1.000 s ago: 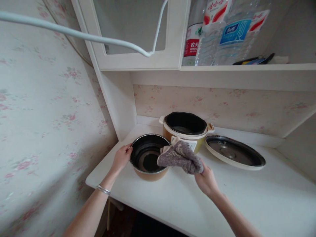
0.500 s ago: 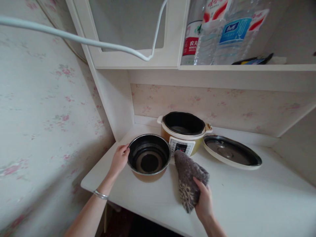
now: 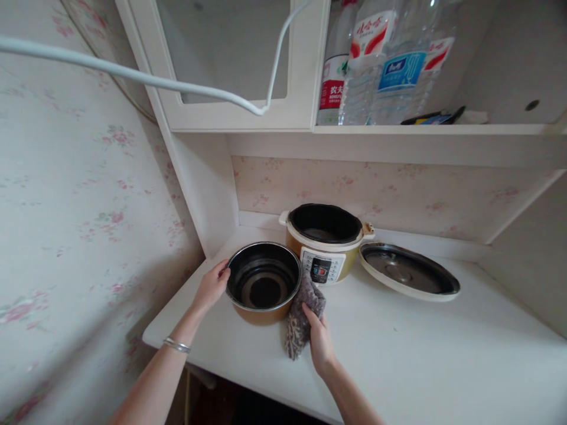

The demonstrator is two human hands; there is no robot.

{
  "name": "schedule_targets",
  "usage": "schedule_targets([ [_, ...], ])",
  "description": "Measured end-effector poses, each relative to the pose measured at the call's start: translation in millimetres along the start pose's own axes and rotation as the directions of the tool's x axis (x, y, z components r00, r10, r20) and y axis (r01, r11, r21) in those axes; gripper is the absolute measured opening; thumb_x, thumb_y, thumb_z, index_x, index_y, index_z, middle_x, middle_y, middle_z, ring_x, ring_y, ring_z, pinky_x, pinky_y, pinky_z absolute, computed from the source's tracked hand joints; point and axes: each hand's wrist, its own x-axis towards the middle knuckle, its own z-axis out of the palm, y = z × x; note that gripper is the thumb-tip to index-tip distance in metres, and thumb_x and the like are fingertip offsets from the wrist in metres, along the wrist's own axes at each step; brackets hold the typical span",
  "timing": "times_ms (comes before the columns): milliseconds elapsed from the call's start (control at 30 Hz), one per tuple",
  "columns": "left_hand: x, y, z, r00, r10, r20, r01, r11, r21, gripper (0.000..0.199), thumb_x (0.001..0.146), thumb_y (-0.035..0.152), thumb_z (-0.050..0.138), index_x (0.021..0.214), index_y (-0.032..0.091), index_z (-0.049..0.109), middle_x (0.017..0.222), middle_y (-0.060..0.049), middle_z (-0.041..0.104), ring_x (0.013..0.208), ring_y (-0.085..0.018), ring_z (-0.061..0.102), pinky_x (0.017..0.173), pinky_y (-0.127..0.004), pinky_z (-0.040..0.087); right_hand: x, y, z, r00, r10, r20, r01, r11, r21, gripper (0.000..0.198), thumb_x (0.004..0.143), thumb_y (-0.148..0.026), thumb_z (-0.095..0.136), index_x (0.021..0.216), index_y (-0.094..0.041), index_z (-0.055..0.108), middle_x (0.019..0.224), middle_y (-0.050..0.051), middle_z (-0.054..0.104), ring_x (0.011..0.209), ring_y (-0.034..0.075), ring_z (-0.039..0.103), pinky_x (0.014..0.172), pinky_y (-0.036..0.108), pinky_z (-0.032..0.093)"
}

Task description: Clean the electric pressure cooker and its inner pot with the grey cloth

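The pot (image 3: 260,317), tan outside and dark inside, stands upright on the white tabletop (image 3: 398,348), its open mouth facing up. On the left of the pot, the left hand (image 3: 212,289) pinches the rim between thumb and bent fingers; a silver bangle (image 3: 177,345) circles that wrist. On the pot's right, the right hand (image 3: 319,341) grips a folded grey patterned cloth (image 3: 305,316), thumb pressed on top and the other fingers tucked mostly out of sight beneath. The cloth's left side appears to touch the pot's outer wall, below the rim. Behind the pot and to its right sits the cooker body (image 3: 328,243), its control panel (image 3: 322,267) facing forward; whether the two touch cannot be told. Farther right of the pot, well apart from it, the lid (image 3: 401,273) lies with its dark underside up. The tabletop's front edge runs slantwise in front of the pot, with a strip of surface between, and the rounded corner is to the pot's left, beyond the left hand. The widest room for the arms is to the right of the pot, in front of the lid. High above the pot, toward the right, plastic bottles (image 3: 361,82) stand on a shelf.
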Motion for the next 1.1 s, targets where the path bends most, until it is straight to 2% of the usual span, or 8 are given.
schedule_targets([
  [167,24,-4,-16,0.965,0.131,0.229,-0.123,0.991,-0.051,0.052,0.088,0.046,0.043,0.129,0.019,0.058,0.132,-0.006,0.060,0.123,-0.023,0.055,0.107,-0.037,0.038,-1,-5,1,0.999,-0.034,-0.008,0.034,0.999,-0.018,0.057,0.078,-0.045,0.068,0.128,-0.023,0.055,0.129,0.003,0.061,0.120,0.023,0.054,0.102,0.036,0.041],
  [233,33,-2,-19,0.949,0.150,0.278,-0.149,0.989,-0.026,0.050,0.088,0.046,0.043,0.128,0.020,0.059,0.130,-0.006,0.062,0.121,-0.023,0.056,0.106,-0.037,0.038,-1,-7,3,0.999,-0.040,-0.018,0.040,0.999,-0.015,0.057,0.077,-0.046,0.068,0.128,-0.023,0.055,0.128,0.003,0.062,0.119,0.023,0.055,0.100,0.036,0.042],
  [500,59,21,-4,0.939,0.190,0.286,-0.231,0.966,0.117,0.041,0.088,0.034,0.041,0.119,0.022,0.064,0.122,-0.006,0.067,0.113,-0.022,0.062,0.100,-0.035,0.043,1,-11,14,1.000,-0.011,0.027,0.010,1.000,0.026,0.054,0.075,-0.046,0.069,0.123,-0.022,0.059,0.121,0.003,0.066,0.115,0.023,0.059,0.095,0.034,0.047],
  [667,63,53,-4,0.928,0.220,0.300,-0.280,0.944,0.174,0.036,0.089,0.035,0.042,0.109,0.022,0.069,0.114,-0.008,0.070,0.107,-0.024,0.063,0.096,-0.035,0.044,7,-15,14,1.000,-0.004,0.021,0.004,1.000,0.007,0.051,0.076,-0.044,0.068,0.120,-0.021,0.061,0.120,0.004,0.066,0.112,0.023,0.060,0.097,0.035,0.046],
  [767,35,86,-8,0.935,0.283,0.215,-0.331,0.912,0.242,0.035,0.092,0.037,0.040,0.104,0.023,0.069,0.112,-0.008,0.070,0.105,-0.025,0.063,0.096,-0.036,0.043,10,-19,10,0.999,0.011,0.041,-0.011,1.000,0.000,0.052,0.076,-0.045,0.068,0.121,-0.020,0.061,0.118,0.004,0.067,0.110,0.024,0.061,0.095,0.036,0.048],
  [867,-20,121,2,0.898,0.384,0.217,-0.434,0.857,0.277,0.036,0.095,0.039,0.036,0.108,0.025,0.067,0.111,-0.006,0.069,0.101,-0.023,0.064,0.091,-0.034,0.046,11,-20,11,0.999,-0.004,0.051,0.004,1.000,0.005,0.052,0.075,-0.046,0.069,0.119,-0.020,0.062,0.117,0.004,0.068,0.110,0.024,0.061,0.093,0.035,0.049],
  [1000,-89,143,45,0.865,0.459,0.204,-0.502,0.788,0.356,0.031,0.095,0.038,0.040,0.103,0.025,0.066,0.095,-0.009,0.070,0.088,-0.023,0.065,0.075,-0.033,0.049,9,-17,18,0.999,-0.034,0.012,0.034,0.999,-0.014,0.048,0.074,-0.048,0.069,0.113,-0.020,0.066,0.114,0.003,0.069,0.112,0.024,0.060,0.098,0.035,0.046],
  [1100,-111,141,74,0.874,0.478,0.089,-0.469,0.782,0.411,0.025,0.094,0.027,0.041,0.097,0.021,0.065,0.082,-0.011,0.067,0.077,-0.022,0.063,0.073,-0.035,0.048,5,-15,21,0.999,-0.040,-0.001,0.040,0.999,0.002,0.047,0.074,-0.050,0.069,0.111,-0.021,0.066,0.114,0.003,0.069,0.113,0.024,0.059,0.101,0.036,0.044],
])
